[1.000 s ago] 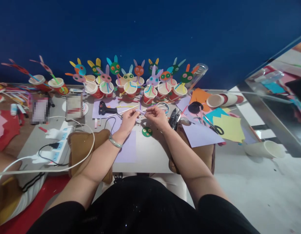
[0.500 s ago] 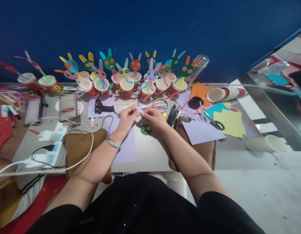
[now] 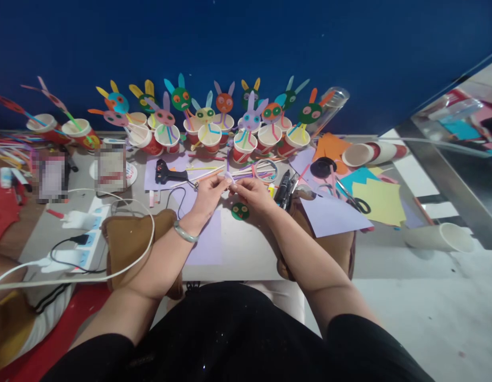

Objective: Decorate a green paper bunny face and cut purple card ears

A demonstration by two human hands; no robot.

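My left hand (image 3: 209,195) and my right hand (image 3: 251,192) meet over the middle of the table, fingertips pinched together. Between them is a small light purple piece of paper (image 3: 229,176), mostly covered by the fingers. Just below my right hand, a round green paper face (image 3: 240,211) with eyes and a small red mouth lies flat on the table. Beyond the fingers lie loose drinking straws (image 3: 246,171) and a roll of clear tape (image 3: 266,171). A black glue gun (image 3: 171,173) rests left of my left hand on purple paper.
Paper cups (image 3: 209,139) holding straw figures with rabbit-like paper heads line the blue wall. Markers (image 3: 284,187), scissors (image 3: 355,200) and coloured paper sheets (image 3: 379,200) lie at right. A power strip (image 3: 90,239) with looping cables sits at left. A person's arm and leg show at lower left.
Both hands stay pinched together at nearly the same place, with slight finger movement on the purple paper. The view has shifted a little; nothing else has visibly moved.
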